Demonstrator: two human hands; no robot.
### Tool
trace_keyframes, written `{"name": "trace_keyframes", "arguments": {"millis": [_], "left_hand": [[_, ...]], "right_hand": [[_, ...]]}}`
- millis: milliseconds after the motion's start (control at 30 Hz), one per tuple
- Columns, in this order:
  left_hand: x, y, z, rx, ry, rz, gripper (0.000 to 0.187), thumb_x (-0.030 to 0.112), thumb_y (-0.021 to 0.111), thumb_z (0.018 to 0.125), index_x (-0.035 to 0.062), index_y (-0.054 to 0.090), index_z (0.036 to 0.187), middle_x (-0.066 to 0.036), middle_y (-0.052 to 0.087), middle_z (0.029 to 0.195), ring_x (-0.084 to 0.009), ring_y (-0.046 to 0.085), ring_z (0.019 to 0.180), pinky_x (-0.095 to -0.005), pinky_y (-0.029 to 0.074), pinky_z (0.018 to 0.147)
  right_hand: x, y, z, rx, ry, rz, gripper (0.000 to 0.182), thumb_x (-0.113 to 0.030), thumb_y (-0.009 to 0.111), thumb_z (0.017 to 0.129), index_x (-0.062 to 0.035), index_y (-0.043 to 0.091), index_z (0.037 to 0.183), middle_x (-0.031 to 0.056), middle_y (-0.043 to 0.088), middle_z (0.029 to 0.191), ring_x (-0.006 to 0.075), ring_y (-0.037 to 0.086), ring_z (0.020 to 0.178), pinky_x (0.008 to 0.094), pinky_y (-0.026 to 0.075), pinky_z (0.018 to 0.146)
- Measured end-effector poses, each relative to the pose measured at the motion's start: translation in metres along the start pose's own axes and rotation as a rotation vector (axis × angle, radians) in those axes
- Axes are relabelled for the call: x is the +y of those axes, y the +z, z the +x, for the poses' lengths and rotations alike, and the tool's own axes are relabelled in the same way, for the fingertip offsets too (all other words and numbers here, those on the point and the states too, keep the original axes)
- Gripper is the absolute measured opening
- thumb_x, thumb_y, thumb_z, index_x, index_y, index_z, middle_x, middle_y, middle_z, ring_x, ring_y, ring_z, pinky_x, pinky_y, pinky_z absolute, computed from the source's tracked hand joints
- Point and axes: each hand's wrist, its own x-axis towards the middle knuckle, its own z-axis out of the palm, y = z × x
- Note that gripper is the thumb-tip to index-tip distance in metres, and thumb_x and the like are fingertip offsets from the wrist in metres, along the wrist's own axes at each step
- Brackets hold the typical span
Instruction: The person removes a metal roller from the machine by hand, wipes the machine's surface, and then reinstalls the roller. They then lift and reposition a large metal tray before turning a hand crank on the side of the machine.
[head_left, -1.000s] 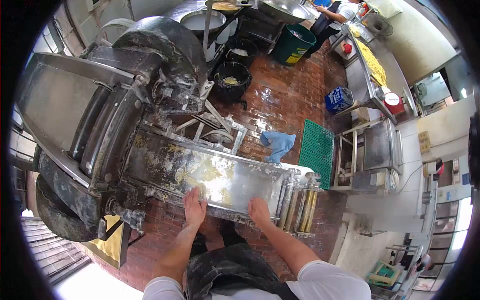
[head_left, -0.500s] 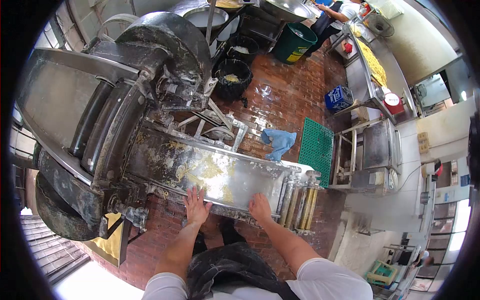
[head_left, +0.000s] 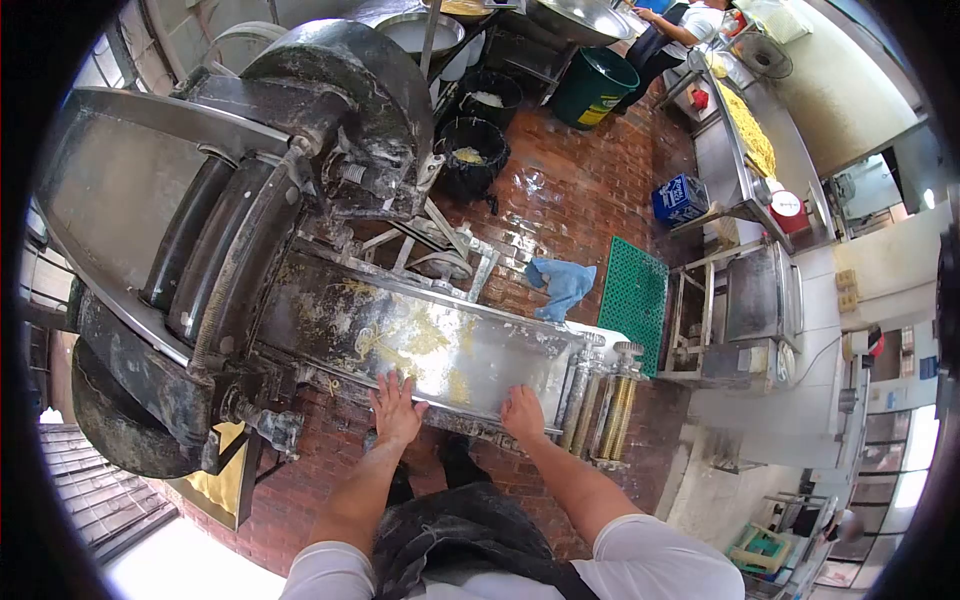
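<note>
While the scuffed metal bed [head_left: 510,360] lies just ahead, long axis running from dark rollers [head_left: 225,245] to slim end rollers [head_left: 617,415], left hand [head_left: 398,410] spreads at its near edge, grip empty; right hand [head_left: 522,413], nearer the end rollers, half-curled, contents hidden.

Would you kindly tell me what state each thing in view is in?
Left hand: grip open, spread.
Right hand: grip loosely curled.
Metal machine bed: smeared with yellowish residue.
Ridged rollers: uncovered; motion unclear.
Blue cloth: crumpled.
Green bin: open.
Black-bagged bin: open, yellow scraps inside.
Red bucket: white lid on.
Brick floor: shiny, apparently wet.
</note>
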Motion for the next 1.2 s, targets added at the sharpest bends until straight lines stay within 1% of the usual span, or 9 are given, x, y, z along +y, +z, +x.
{"name": "trace_keyframes", "arguments": {"millis": [300, 500, 567, 600, 667, 867, 1000, 1067, 1200], "left_hand": [[-0.002, 0.002, -0.001, -0.006, -0.006, -0.012, 0.07, 0.047, 0.06, 0.096, 0.0121, 0.04, 0.153, -0.021, 0.021, 0.164, -0.0435, 0.007, 0.154, -0.0671, 0.009, 0.121], [-0.001, -0.002, 0.0, -0.004, 0.0, -0.024, 0.07, 0.047, 0.06, 0.096, 0.0116, 0.041, 0.152, -0.021, 0.022, 0.163, -0.045, 0.008, 0.153, -0.0683, 0.01, 0.12], [0.0, -0.003, 0.0, 0.002, 0.008, -0.016, 0.069, 0.047, 0.06, 0.096, 0.0117, 0.041, 0.152, -0.022, 0.023, 0.162, -0.046, 0.009, 0.153, -0.0691, 0.011, 0.119], [0.0, -0.003, 0.0, 0.003, 0.006, -0.016, 0.069, 0.047, 0.06, 0.096, 0.0117, 0.041, 0.152, -0.022, 0.023, 0.162, -0.046, 0.009, 0.153, -0.0691, 0.011, 0.119], [0.0, -0.003, 0.0, 0.003, 0.006, -0.012, 0.069, 0.047, 0.06, 0.096, 0.0119, 0.04, 0.152, -0.022, 0.023, 0.162, -0.0463, 0.009, 0.153, -0.0694, 0.011, 0.119], [-0.001, 0.001, -0.001, 0.026, 0.015, -0.034, 0.069, 0.045, 0.061, 0.096, 0.0118, 0.041, 0.152, -0.022, 0.024, 0.162, -0.0466, 0.009, 0.153, -0.0695, 0.011, 0.119], [-0.002, 0.001, -0.001, 0.03, 0.014, -0.04, 0.069, 0.045, 0.062, 0.095, 0.0116, 0.041, 0.152, -0.022, 0.024, 0.162, -0.0467, 0.009, 0.153, -0.0696, 0.011, 0.119], [-0.003, 0.003, -0.001, 0.035, 0.011, -0.054, 0.069, 0.045, 0.063, 0.095, 0.0118, 0.042, 0.152, -0.022, 0.023, 0.163, -0.0461, 0.009, 0.153, -0.0691, 0.01, 0.119], [-0.003, 0.002, 0.0, 0.023, 0.003, -0.057, 0.07, 0.046, 0.062, 0.095, 0.0122, 0.041, 0.153, -0.022, 0.023, 0.163, -0.0454, 0.009, 0.153, -0.0682, 0.01, 0.12]], "right_hand": [[0.008, 0.009, 0.0, 0.011, -0.053, 0.026, 0.03, -0.01, 0.062, 0.082, -0.0001, 0.06, 0.11, 0.0215, 0.058, 0.105, 0.0408, 0.056, 0.102, 0.0484, 0.049, 0.091], [0.006, 0.008, 0.001, 0.004, -0.054, -0.038, 0.029, -0.009, 0.062, 0.082, 0.0, 0.06, 0.11, 0.0211, 0.058, 0.105, 0.0397, 0.056, 0.103, 0.0475, 0.049, 0.092], [0.005, 0.007, 0.001, -0.036, 0.018, 0.012, 0.029, -0.007, 0.062, 0.082, -0.0001, 0.06, 0.11, 0.0208, 0.057, 0.104, 0.0395, 0.056, 0.102, 0.047, 0.049, 0.091], [0.006, 0.008, 0.001, -0.036, 0.015, 0.012, 0.029, -0.007, 0.062, 0.082, -0.0001, 0.06, 0.11, 0.0208, 0.057, 0.104, 0.0395, 0.056, 0.102, 0.047, 0.049, 0.091], [0.007, 0.009, 0.0, 0.013, -0.05, -0.009, 0.028, -0.006, 0.062, 0.081, -0.0003, 0.059, 0.109, 0.0206, 0.057, 0.103, 0.0392, 0.057, 0.102, 0.0463, 0.05, 0.091], [0.003, 0.005, 0.0, 0.019, -0.025, -0.016, 0.027, -0.007, 0.061, 0.082, -0.0003, 0.059, 0.108, 0.0207, 0.057, 0.102, 0.039, 0.057, 0.101, 0.046, 0.05, 0.09], [-0.002, 0.001, 0.001, 0.023, -0.05, -0.028, 0.026, -0.007, 0.061, 0.083, -0.0008, 0.06, 0.108, 0.0209, 0.057, 0.102, 0.0395, 0.057, 0.1, 0.0462, 0.05, 0.089], [-0.002, 0.001, 0.0, 0.0, 0.012, 0.01, 0.024, -0.007, 0.061, 0.084, -0.0017, 0.06, 0.108, 0.0209, 0.057, 0.103, 0.0397, 0.057, 0.1, 0.0462, 0.05, 0.09], [-0.002, 0.001, 0.001, -0.009, 0.026, -0.007, 0.023, -0.007, 0.06, 0.085, -0.0026, 0.06, 0.107, 0.0209, 0.056, 0.102, 0.0398, 0.057, 0.101, 0.0466, 0.05, 0.09]]}}
